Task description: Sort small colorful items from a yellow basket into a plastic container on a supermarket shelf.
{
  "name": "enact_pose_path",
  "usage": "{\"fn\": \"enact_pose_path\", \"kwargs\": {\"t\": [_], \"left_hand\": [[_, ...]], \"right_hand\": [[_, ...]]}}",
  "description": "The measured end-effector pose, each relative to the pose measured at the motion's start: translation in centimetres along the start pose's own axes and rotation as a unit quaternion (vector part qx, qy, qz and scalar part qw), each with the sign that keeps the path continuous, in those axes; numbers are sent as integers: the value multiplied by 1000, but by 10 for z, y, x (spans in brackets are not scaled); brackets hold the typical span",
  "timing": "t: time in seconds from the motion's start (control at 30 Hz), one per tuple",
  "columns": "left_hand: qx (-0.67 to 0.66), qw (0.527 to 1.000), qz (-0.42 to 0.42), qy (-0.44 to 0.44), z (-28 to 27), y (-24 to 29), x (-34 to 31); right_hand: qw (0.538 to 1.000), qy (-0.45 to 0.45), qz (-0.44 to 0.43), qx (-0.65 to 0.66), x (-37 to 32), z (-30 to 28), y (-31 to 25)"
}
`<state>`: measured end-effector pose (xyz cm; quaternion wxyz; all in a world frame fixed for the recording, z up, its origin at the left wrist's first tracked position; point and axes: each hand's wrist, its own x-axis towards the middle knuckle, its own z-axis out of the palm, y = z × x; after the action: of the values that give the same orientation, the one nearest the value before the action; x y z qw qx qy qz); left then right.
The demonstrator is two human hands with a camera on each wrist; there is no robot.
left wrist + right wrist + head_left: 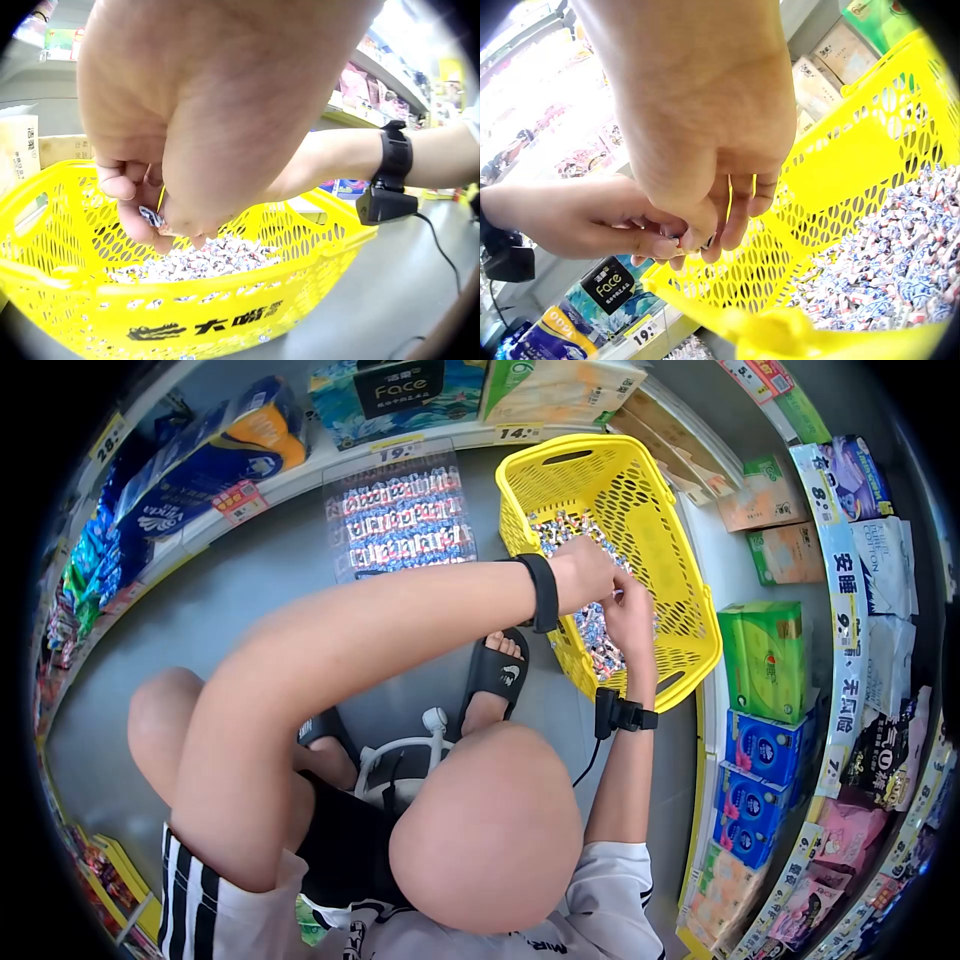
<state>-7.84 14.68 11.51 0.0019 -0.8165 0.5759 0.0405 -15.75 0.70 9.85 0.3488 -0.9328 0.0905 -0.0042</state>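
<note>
My left hand [583, 575] and right hand [630, 622] meet over the yellow basket [655, 520]. Between their fingertips they pinch a small wrapped candy [152, 217], its twisted wrapper end poking out in the left wrist view. In the right wrist view, the left hand [604, 221] comes in from the left and its thumb and finger touch the right hand's [712, 127] fingertips; the candy is mostly hidden there. Many loose wrapped candies [900, 262] in white, blue and red cover the basket's bottom.
A clear box [400, 515] with rows of wrapped candies sits on the floor left of the basket. Shelves with tissue packs [765, 660] run along the right and back. A sandalled foot [495, 670] and a white stool frame [400, 745] are near the basket.
</note>
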Motion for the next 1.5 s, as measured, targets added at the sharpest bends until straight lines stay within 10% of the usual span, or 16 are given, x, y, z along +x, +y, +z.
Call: {"fn": "enact_pose_path", "kwargs": {"t": [0.9, 1.5], "left_hand": [[-22, 984, -63, 165, 13, -71, -183], [-51, 986, -102, 125, 96, -106, -200]], "right_hand": [[971, -38, -236, -9, 15, 87, -117], [988, -69, -140, 2, 19, 178, -99]]}}
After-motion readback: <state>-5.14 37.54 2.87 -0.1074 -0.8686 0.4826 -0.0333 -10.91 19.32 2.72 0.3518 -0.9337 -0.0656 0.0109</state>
